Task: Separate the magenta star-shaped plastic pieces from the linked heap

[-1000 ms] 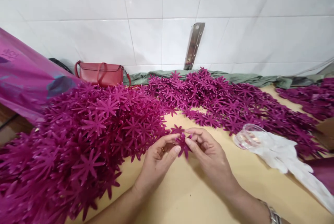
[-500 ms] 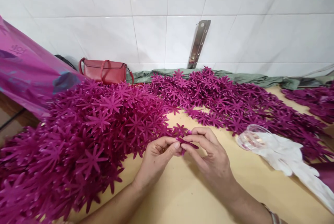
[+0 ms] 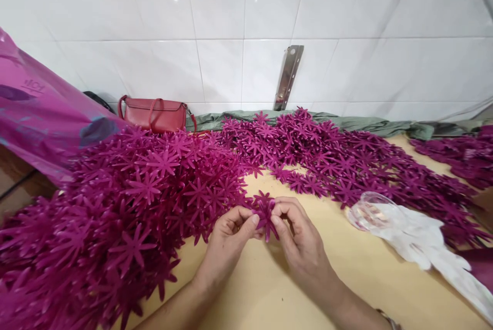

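You are now showing more of the purple flower's (image 3: pixel 265 223) spread petals, where half a second ago it was lying nearly edge-on, and your left hand (image 3: pixel 226 244) and right hand (image 3: pixel 305 243) are holding their thumb tips farther apart.

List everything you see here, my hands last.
wall: one, white, back
table: one, yellowish, below
flower piece: at least one, magenta, held at centre
left flower heap: one, magenta, left
back flower heap: one, purple, back centre
right flower heap: one, purple, far right
handbag: one, red, near wall
plastic sheet: one, pink, left edge
dark item: one, black, behind handbag
metal strip: one, silver, against wall
cloth: one, green, wall's foot
dish: one, clear, right side
limp fabric: one, white, touching dish
flat item: one, purple, lower right
wristband: one, silvery, right wrist
left hand: one, bare, holding flower piece
right hand: one, bare, holding flower piece
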